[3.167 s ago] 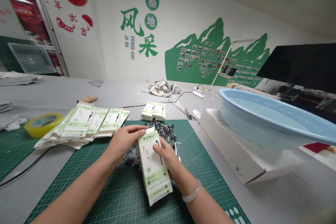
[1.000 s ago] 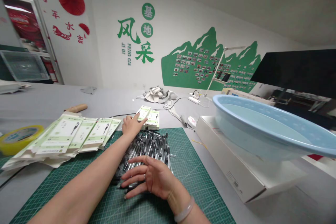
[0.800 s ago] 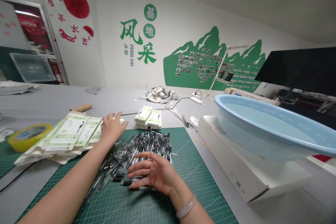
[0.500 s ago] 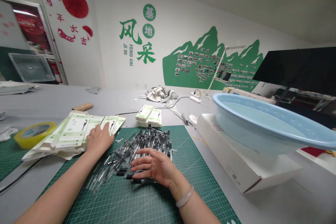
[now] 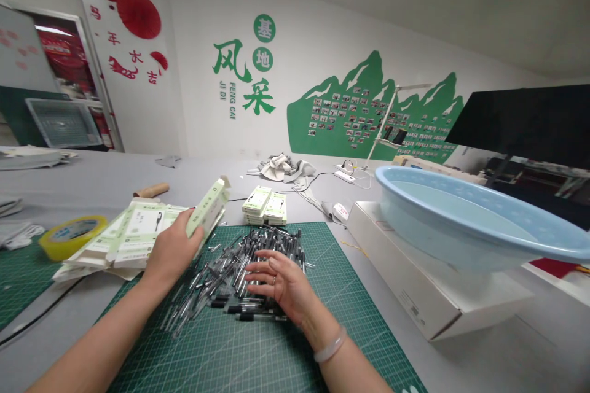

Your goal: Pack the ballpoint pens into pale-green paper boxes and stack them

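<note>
My left hand (image 5: pixel 173 250) is closed round a flat, unfolded white-and-green pen carton (image 5: pixel 208 209), lifted and tilted above the fanned stack of flat cartons (image 5: pixel 133 227). My right hand (image 5: pixel 279 279) lies with fingers spread on the pile of black pens (image 5: pixel 239 267) that covers the middle of the green cutting mat (image 5: pixel 276 356). Two short stacks of finished pen boxes (image 5: pixel 265 204) stand just beyond the mat's far edge.
A pale blue basin (image 5: pixel 465 221) rests on a long white cardboard box (image 5: pixel 415 295) at the right. A yellow tape roll (image 5: pixel 69 233) lies at the left, a black cable (image 5: pixel 41 313) runs across the grey table, and cloth with a power strip (image 5: pixel 346 177) lies at the back.
My left hand set a finished box on the far stacks, swung left to the flat cartons, and has now lifted one. My right hand stayed spread on the pens.
</note>
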`<state>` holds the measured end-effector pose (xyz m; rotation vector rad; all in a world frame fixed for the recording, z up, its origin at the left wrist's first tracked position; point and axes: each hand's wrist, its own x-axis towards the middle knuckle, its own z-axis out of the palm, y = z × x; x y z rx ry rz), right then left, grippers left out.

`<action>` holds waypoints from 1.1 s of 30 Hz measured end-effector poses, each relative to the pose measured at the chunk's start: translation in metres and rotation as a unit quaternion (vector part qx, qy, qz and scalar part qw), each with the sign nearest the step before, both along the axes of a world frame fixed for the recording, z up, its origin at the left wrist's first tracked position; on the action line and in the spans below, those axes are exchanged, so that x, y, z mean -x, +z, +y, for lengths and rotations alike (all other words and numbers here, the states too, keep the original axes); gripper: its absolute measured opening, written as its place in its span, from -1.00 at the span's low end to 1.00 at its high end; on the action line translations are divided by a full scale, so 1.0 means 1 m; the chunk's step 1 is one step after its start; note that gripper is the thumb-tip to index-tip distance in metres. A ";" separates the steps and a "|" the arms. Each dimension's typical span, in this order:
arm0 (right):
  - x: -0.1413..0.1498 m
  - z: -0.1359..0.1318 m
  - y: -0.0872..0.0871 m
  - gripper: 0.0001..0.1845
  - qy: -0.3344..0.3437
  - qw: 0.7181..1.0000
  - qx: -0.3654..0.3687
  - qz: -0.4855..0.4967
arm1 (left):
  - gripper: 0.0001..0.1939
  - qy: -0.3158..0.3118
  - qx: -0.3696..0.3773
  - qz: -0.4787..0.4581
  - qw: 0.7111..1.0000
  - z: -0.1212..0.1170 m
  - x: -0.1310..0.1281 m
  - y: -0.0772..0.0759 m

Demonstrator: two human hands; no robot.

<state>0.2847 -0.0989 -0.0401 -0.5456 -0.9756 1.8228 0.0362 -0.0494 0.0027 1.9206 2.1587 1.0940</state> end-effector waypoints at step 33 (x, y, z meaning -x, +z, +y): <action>-0.002 0.001 0.008 -0.66 -0.163 0.984 -0.011 0.064 | -0.55 -0.411 0.270 -0.357 0.794 -0.057 -0.076 -0.026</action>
